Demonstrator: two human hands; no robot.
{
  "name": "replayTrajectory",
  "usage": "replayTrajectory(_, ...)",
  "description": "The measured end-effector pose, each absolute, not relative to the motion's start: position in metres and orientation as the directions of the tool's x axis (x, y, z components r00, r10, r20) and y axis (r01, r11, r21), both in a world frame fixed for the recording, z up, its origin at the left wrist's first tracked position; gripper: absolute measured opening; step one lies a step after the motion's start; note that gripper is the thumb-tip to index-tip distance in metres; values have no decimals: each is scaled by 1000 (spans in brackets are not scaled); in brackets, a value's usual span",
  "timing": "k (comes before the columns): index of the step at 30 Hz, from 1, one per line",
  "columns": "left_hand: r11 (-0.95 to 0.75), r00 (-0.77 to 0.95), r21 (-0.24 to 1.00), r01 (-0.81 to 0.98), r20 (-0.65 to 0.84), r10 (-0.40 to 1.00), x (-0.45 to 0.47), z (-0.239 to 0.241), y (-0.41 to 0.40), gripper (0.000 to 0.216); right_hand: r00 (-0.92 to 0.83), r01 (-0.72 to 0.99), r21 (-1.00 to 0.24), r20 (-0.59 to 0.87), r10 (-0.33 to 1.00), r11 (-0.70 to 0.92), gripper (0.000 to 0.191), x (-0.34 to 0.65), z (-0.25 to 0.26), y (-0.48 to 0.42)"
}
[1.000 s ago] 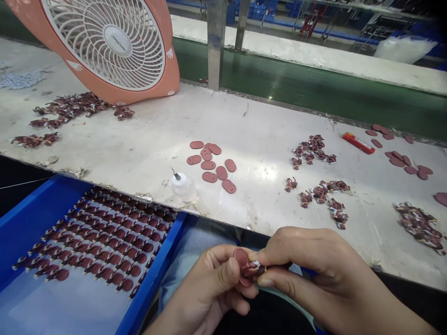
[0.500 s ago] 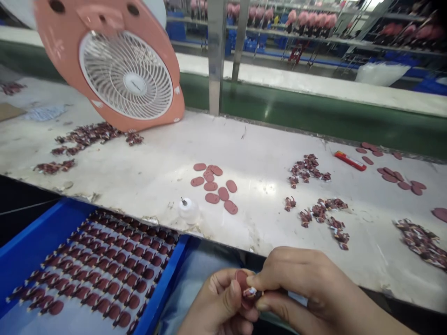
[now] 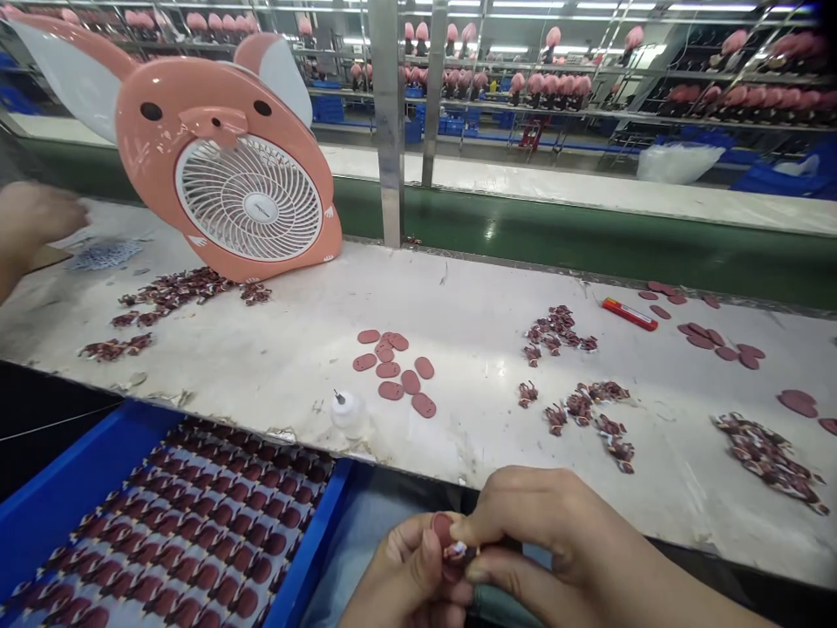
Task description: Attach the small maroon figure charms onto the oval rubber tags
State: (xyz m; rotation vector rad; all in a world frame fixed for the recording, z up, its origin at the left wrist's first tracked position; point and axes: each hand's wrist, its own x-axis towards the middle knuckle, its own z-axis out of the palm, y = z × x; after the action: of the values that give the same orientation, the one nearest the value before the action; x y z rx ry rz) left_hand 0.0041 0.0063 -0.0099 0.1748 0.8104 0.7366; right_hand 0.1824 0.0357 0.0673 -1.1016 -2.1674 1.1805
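At the bottom centre, my left hand point(image 3: 409, 571) is closed on a dark-red oval disc point(image 3: 441, 525). The thumb and fingers of my right hand point(image 3: 555, 536) pinch a small brown-and-white figure point(image 3: 456, 551) against this disc; fingers partly hide both pieces. Beyond my hands, a group of loose oval discs point(image 3: 411, 382) lies on the white table point(image 3: 471, 305). A small white bottle with a thin dark tip point(image 3: 346, 414) stands near the table's front edge. To the right lie clusters of small brown figures point(image 3: 579, 404).
A pink animal-shaped fan point(image 3: 255, 205) stands at the left, beside more brown pieces point(image 3: 176, 292). Below the table edge, a blue tray point(image 3: 320, 523) holds rows of dark-red pieces. Another person's hand point(image 3: 39, 218) is at far left. A red knife-like tool point(image 3: 629, 314) lies at right.
The view has tilted up, showing more of the fan and shelves. Another person's hand has come into view at far left. My hands keep the same hold on the disc and figure.
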Motion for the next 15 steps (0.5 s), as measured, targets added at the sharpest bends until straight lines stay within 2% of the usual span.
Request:
replayTrajectory(6,721,449,383,-578,-588,672,9,-6,4,31,-592,412,-854,13,806,317,10,183,67,36)
replayTrajectory(15,715,473,420,-559,-547,691,6,-11,5,33,-599,445,-835,-8,801,324,11,182,67,35)
